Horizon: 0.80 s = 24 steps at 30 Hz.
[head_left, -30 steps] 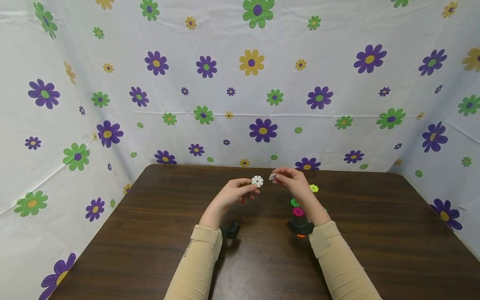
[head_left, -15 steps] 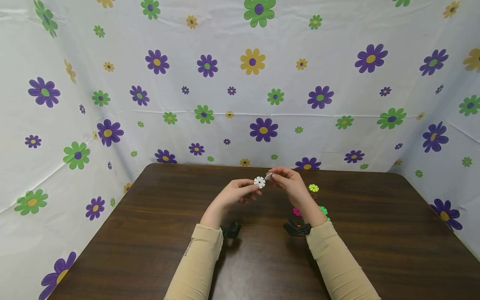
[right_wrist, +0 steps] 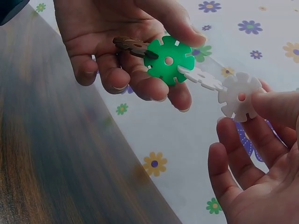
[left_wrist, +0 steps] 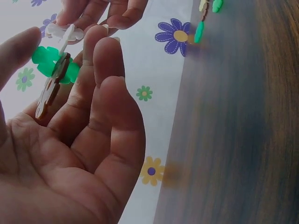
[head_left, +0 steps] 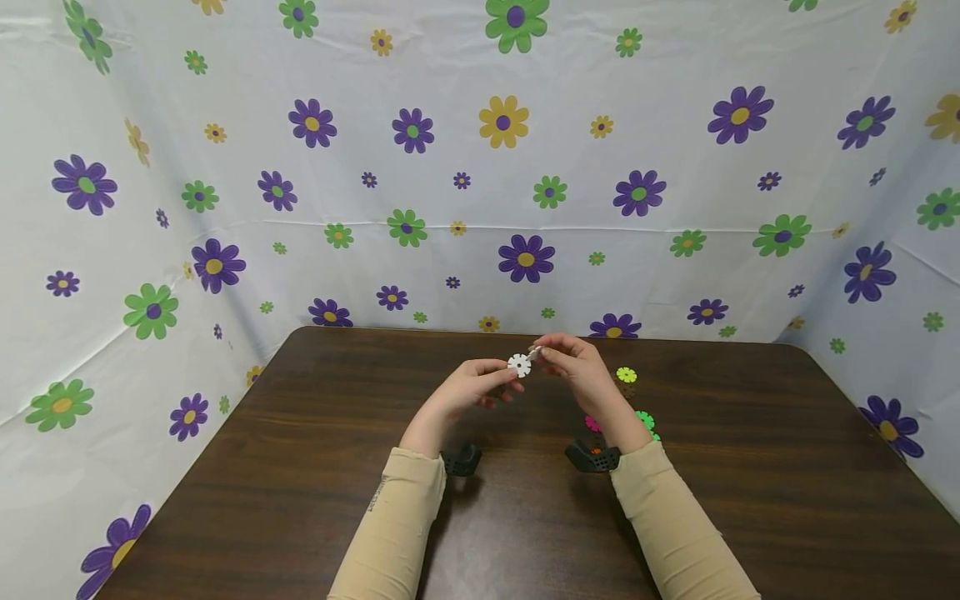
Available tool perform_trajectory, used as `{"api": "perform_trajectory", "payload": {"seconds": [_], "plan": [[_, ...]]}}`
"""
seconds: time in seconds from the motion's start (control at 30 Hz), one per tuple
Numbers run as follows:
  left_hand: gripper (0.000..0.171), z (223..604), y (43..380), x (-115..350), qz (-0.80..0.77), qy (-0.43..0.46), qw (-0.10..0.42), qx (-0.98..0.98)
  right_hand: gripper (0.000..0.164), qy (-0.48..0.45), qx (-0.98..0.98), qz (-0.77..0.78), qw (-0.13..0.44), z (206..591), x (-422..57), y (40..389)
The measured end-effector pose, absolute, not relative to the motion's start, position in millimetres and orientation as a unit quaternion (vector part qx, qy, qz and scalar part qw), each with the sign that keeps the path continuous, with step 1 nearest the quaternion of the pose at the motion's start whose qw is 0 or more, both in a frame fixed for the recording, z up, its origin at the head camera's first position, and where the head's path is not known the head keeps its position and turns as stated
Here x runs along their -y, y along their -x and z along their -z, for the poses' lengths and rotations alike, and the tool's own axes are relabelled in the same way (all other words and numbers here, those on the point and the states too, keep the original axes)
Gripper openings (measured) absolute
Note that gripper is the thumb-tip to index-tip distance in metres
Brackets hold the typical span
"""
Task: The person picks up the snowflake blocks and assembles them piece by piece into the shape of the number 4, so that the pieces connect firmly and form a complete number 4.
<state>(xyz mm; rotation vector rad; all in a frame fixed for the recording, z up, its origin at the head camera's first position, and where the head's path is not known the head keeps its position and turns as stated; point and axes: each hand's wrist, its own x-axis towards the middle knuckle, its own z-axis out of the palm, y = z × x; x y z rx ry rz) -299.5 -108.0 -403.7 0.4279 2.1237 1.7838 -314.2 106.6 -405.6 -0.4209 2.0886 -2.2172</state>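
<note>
My left hand (head_left: 480, 385) pinches a small chain of slotted flower-shaped discs between thumb and fingers. In the right wrist view its green disc (right_wrist: 169, 60) lies under the thumb, with a brown disc (right_wrist: 133, 46) slotted into one side and a white disc (right_wrist: 201, 78) into the other. A second white disc (right_wrist: 240, 96) is pinched by my right hand (head_left: 573, 362), its edge right at the far edge of the chain's white disc. Both hands are raised above the table, close together. From the head, the green and brown discs are hidden.
On the brown table (head_left: 337, 433), near the right forearm, lie a yellow disc (head_left: 626, 375), a brown disc (head_left: 626, 389), a green disc (head_left: 645, 419) and a pink disc (head_left: 593, 423), partly covered by the arm. A flower-patterned sheet (head_left: 435, 83) surrounds the table's back and sides.
My right hand has moved left, bringing its white disc from apart to right against the left hand's white disc. Over the last half second both hands have barely moved.
</note>
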Motion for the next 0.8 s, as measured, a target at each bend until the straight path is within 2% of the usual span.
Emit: {"api": "perform_trajectory", "payload": {"seconds": [0.27, 0.8], "plan": [[0.032, 402.3, 299.0, 107.9, -0.641, -0.155, 0.175, -0.731, 0.018, 0.148, -0.658, 0.737, 0.044, 405.4, -105.9, 313.6], [0.035, 403.0, 298.0, 105.4, -0.671, -0.139, 0.197, -0.702, 0.027, 0.155, -0.671, 0.724, 0.027, 408.7, -103.2, 314.5]]}}
